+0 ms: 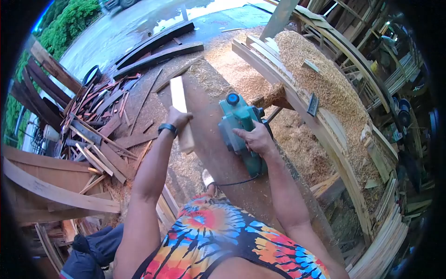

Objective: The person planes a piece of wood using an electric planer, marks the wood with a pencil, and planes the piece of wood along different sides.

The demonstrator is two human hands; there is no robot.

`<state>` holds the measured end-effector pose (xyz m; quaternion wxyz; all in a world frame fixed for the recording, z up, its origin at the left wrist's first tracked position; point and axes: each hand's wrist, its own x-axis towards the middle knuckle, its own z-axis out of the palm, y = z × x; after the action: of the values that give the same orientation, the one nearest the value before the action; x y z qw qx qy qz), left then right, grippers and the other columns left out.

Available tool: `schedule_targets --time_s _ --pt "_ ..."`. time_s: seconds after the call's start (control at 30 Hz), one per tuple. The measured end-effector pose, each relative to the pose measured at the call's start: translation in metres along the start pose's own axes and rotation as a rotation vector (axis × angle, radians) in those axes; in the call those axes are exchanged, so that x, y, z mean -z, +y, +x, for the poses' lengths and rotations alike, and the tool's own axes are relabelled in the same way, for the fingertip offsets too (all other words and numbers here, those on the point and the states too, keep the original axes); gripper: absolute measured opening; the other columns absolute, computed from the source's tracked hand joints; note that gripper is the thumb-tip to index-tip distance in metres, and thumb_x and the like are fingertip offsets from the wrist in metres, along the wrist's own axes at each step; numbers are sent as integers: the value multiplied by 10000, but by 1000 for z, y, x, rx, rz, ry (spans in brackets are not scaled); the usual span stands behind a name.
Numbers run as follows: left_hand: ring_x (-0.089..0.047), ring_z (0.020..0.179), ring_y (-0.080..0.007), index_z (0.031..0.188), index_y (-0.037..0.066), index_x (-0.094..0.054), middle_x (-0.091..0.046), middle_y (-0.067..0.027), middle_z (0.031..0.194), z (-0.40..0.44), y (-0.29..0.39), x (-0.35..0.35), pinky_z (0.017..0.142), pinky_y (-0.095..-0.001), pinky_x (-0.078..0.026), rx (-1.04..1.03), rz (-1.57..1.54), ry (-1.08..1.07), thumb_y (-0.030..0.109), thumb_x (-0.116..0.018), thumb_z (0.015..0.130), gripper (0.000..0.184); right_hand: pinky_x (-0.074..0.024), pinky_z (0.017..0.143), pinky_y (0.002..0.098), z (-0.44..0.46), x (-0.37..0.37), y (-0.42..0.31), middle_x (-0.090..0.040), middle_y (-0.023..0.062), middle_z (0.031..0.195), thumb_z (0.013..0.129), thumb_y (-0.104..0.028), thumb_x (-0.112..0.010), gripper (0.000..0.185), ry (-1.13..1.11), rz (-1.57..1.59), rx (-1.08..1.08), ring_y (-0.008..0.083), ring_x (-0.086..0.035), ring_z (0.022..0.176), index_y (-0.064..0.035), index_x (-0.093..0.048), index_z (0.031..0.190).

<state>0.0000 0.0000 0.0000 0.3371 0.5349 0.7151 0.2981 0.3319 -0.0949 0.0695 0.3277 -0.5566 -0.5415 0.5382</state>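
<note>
My left hand (pixel 178 119) is closed around the middle of a short, pale piece of wood (pixel 177 92), which it holds at the left edge of the brown workbench (pixel 204 111). To the right, a green electric planer (pixel 230 122) with a dark round front knob rests on the bench. The fingers of my right hand (pixel 258 139) are wrapped around its rear handle. A black cord (pixel 237 183) runs from the back of the planer towards my body. The planer and the wood are apart.
Wood shavings (pixel 302 60) are heaped beyond the bench at right, along a long timber beam (pixel 325 132). Scrap wood (pixel 100 111) lies piled on the left. Dark planks (pixel 158 60) lie ahead near wet pavement (pixel 139 23). Stacked boards (pixel 383 242) stand at lower right.
</note>
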Motion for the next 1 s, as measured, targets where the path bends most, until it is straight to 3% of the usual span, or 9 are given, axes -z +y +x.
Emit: schedule_targets --time_s 0.17,0.3,0.37,0.43,0.57,0.73,0.8,0.9,1.0 --pt "-636 1007 -386 1079 -25 -597 -650 -224 1050 -15 -41 40 896 -466 -537 -492 669 -15 334 -864 646 623 -526 742 317 -6 -7 -3 -720 69 978 869 -297 -818 437 -1 38 -23 144 -645 821 -36 -688 1195" --pt "-618 1073 -362 1020 63 -685 -670 -161 1100 -14 -28 80 931 -446 -507 -311 1077 -111 195 -745 725 328 -462 536 273 -7 -5 -6 -666 14 787 880 -297 -816 418 -16 84 -69 90 -577 604 -39 -682 1181" --pt "-616 1081 -350 998 77 -689 -678 -147 1073 3 -52 95 965 -428 -490 -419 1045 -188 90 -678 747 252 -399 455 250 -9 -6 -8 -617 -16 693 889 -299 -810 409 -15 111 -63 59 -517 514 -39 -675 1174" --pt "-594 1114 -349 974 56 -683 -661 -144 1087 9 -56 106 978 -423 -486 -642 1041 -214 7 -649 750 231 -387 437 241 -4 -5 7 -549 -37 628 918 -415 -769 424 -20 137 -52 51 -487 488 -47 -652 1093" --pt "-548 1197 -383 1136 84 -654 -569 -169 1252 27 -56 99 1038 -445 -491 -847 826 -257 -125 -584 725 467 -402 450 231 -7 -4 6 -524 -23 638 929 -578 -673 546 -26 186 -77 68 -490 488 -61 -608 1092" --pt "-469 1356 -397 1236 112 -632 -495 -210 1413 64 -48 53 1119 -451 -456 -983 787 -288 -90 -630 741 534 -408 479 236 -7 -1 9 -537 6 674 938 -607 -629 632 -45 174 -76 86 -503 502 -45 -594 1225" --pt "-435 1399 -401 1294 122 -613 -452 -232 1480 76 -52 35 1144 -458 -432 -1028 766 -236 -77 -651 737 593 -414 471 227 -8 -2 7 -533 -9 676 916 -603 -669 586 -32 186 -77 74 -502 512 -64 -594 1134" --pt "-463 1368 -410 1359 91 -569 -455 -254 1492 71 -48 29 1127 -438 -441 -891 870 70 -19 -607 806 565 -422 471 222 -10 -1 6 -541 -17 683 916 -576 -688 544 -20 185 -85 72 -512 526 -71 -598 1096" --pt "-451 1368 -437 1425 44 -493 -430 -302 1485 41 -58 3 1138 -454 -413 -546 452 218 61 -656 797 649 -427 476 224 -10 0 9 -552 -18 689 925 -556 -687 529 -34 202 -71 74 -522 534 -69 -603 1114"
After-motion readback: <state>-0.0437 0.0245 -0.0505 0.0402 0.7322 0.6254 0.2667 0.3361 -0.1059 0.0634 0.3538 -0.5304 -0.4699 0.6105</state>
